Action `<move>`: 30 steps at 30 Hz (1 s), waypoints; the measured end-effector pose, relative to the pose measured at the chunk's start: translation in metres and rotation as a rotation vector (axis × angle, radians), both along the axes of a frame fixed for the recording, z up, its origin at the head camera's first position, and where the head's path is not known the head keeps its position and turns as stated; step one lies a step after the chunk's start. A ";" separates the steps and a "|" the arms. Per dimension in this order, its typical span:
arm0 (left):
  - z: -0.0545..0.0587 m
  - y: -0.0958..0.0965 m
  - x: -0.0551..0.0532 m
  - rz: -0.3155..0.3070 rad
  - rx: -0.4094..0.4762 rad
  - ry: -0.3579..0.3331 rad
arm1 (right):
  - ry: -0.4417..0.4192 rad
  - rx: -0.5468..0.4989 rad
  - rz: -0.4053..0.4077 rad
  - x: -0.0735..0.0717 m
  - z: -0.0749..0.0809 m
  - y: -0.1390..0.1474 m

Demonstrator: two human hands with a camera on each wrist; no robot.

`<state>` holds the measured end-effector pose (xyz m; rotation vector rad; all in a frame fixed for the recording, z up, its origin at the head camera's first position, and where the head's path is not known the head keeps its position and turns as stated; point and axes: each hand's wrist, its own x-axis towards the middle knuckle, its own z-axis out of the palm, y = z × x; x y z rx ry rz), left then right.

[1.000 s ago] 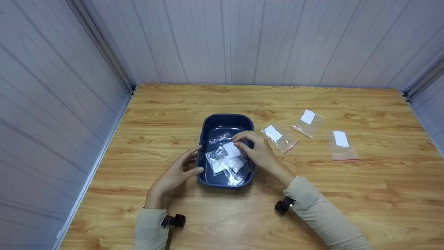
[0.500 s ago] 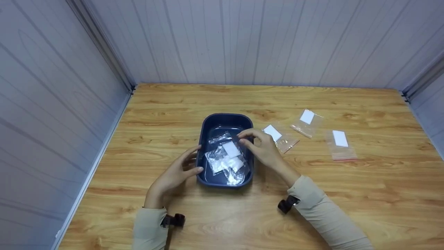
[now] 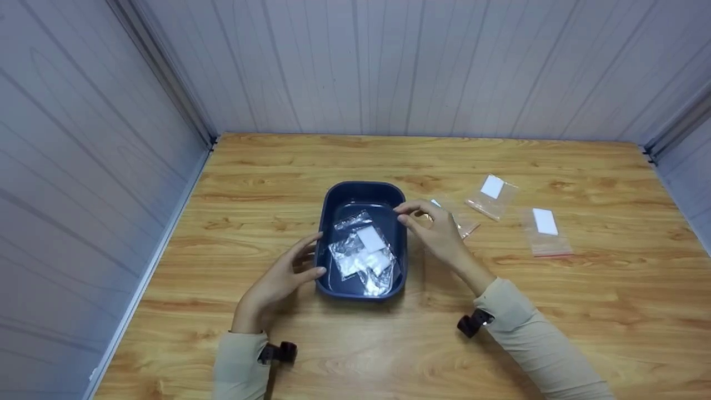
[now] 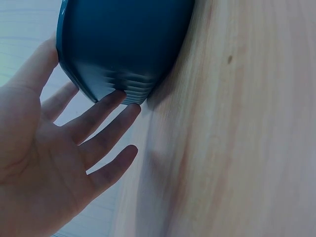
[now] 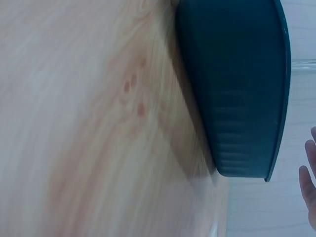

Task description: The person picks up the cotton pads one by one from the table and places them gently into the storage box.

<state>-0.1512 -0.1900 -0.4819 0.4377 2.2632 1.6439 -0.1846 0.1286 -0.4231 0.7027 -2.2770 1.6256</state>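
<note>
A dark blue bin (image 3: 364,295) holds several clear plastic bags with white cards in them (image 3: 370,239), overlapping in its nearer half. My left hand (image 3: 280,276) rests against the bin's left side. In the left wrist view its spread fingers (image 4: 101,113) reach along the bin's outer wall, some of them touching it. Over the bin's right rim, my right hand (image 3: 439,230) hovers with thumb and forefinger apart and nothing seen between them. Only a few of its fingers (image 5: 307,182) enter the right wrist view, beside the bin's wall (image 5: 232,98).
Right of the bin lie more clear zip bags with white cards: one at the back (image 3: 491,189), one farther right (image 3: 545,225), and one (image 3: 465,225) partly hidden behind my right hand. Pale panels (image 3: 355,66) border the wooden table (image 3: 266,161).
My right hand has let go of the topmost bag and drawn back rightward to the bin's rim, covering more of the nearest loose bag. That topmost bag lies in the bin. My left hand stays put.
</note>
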 end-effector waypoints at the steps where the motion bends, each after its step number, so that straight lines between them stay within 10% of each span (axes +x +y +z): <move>1: 0.000 0.000 0.000 0.001 -0.001 0.000 | 0.001 -0.007 -0.003 0.000 0.001 0.002; 30: -0.001 -0.001 0.000 0.002 0.002 0.011 | -0.160 0.043 -0.139 0.002 0.004 0.050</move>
